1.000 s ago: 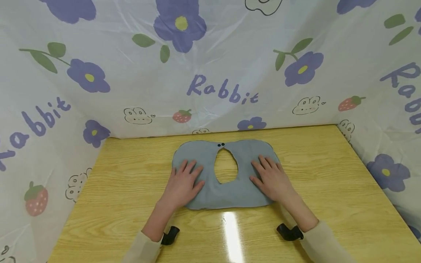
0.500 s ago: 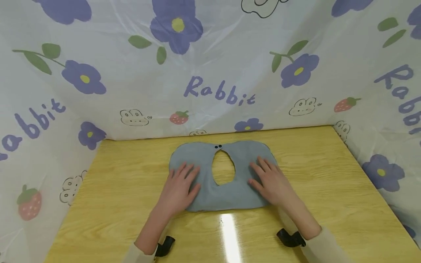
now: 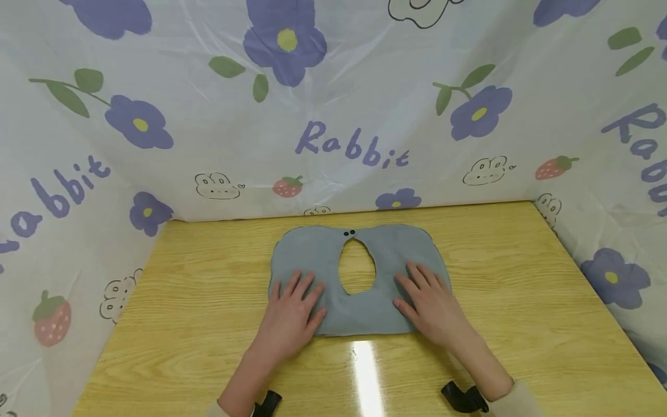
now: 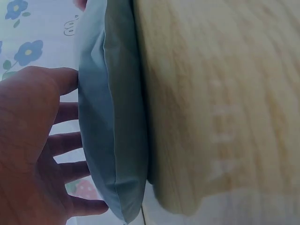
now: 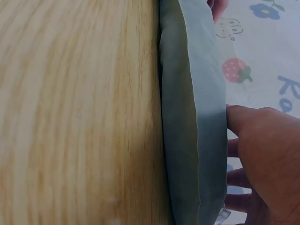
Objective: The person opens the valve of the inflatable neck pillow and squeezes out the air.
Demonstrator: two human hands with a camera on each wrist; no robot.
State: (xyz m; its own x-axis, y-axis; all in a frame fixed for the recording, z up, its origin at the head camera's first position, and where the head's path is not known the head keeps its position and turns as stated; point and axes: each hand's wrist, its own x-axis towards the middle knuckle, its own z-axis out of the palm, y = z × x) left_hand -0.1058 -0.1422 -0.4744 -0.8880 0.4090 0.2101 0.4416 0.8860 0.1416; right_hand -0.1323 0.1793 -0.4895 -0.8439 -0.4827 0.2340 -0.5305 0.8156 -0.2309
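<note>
A blue-grey padded cloth piece (image 3: pixel 359 315) lies flat on the wooden table. It looks like a neck pillow or bib, with an oval hole in the middle and two black snaps (image 3: pixel 349 233) at its top edge. My left hand (image 3: pixel 292 313) rests spread on its left half, fingertips on the fabric. On the right half my right hand (image 3: pixel 432 304) lies likewise, fingers straight and slightly apart. Both wrist views show the side of the cushion (image 4: pixel 112 103) with its seam, the fingertips touching its upper face.
The wooden table (image 3: pixel 521 289) reaches back to a white curtain (image 3: pixel 354 104) printed with flowers, strawberries and rabbits, which also hangs at both sides. A black wrist mount (image 3: pixel 461 398) sits under the right forearm, another (image 3: pixel 268 403) by the left.
Both hands have slid slightly toward the near edge of the cloth piece, still with fingers spread. The cloth piece stays in about the same place.
</note>
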